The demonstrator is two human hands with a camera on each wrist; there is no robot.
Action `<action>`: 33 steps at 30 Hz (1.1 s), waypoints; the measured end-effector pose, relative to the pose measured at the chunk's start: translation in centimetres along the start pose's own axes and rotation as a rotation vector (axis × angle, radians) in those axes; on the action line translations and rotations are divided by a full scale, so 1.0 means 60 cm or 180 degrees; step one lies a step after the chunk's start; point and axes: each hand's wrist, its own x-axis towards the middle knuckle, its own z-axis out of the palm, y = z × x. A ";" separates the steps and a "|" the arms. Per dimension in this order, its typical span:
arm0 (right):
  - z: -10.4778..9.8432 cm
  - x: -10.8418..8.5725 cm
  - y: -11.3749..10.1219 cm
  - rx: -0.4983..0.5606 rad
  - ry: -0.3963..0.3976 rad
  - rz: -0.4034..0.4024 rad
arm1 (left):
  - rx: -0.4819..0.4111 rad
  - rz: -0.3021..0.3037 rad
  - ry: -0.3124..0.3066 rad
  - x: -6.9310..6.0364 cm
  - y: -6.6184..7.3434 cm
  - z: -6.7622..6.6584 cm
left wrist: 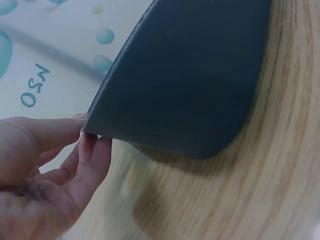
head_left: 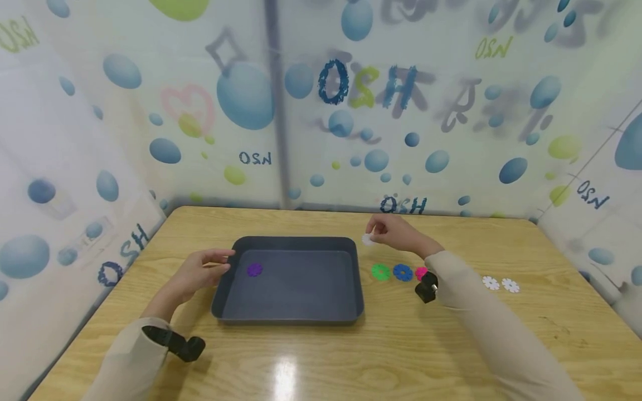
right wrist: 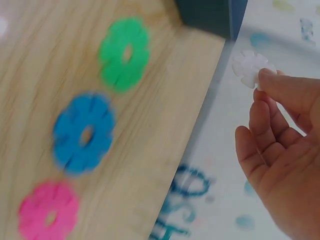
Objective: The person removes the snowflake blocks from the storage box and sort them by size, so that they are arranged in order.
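Observation:
My right hand (head_left: 396,231) pinches a white flower-shaped disc (right wrist: 248,68) between thumb and fingertip, raised beyond the tray's right side. My left hand (head_left: 198,273) holds the left edge of a dark grey rectangular tray (left wrist: 180,85), its fingertips and thumb at the rim near the far left corner. A purple flower-shaped disc (head_left: 254,270) lies inside the tray toward the left. Right of the tray, green (head_left: 380,272), blue (head_left: 403,273) and pink (head_left: 420,273) discs lie in a row, the pink one partly hidden by the right sleeve in the head view.
Two more white discs (head_left: 500,284) lie farther right on the wooden table (head_left: 311,362), beyond the right forearm. A printed curtain (head_left: 311,139) with blue dots and lettering stands behind the table and along its sides.

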 end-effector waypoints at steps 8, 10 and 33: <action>-0.041 -0.068 0.066 -0.0021 0.0209 0.0306 | 0.0039 -0.0005 0.0000 -0.001 -0.001 0.000; -0.054 -0.089 0.081 -0.0048 0.0268 0.0405 | 0.0038 -0.0021 -0.0001 -0.001 -0.001 0.000; -0.148 -0.330 0.225 -0.0044 0.0670 0.1643 | 0.0043 -0.0039 -0.0024 0.000 -0.004 -0.004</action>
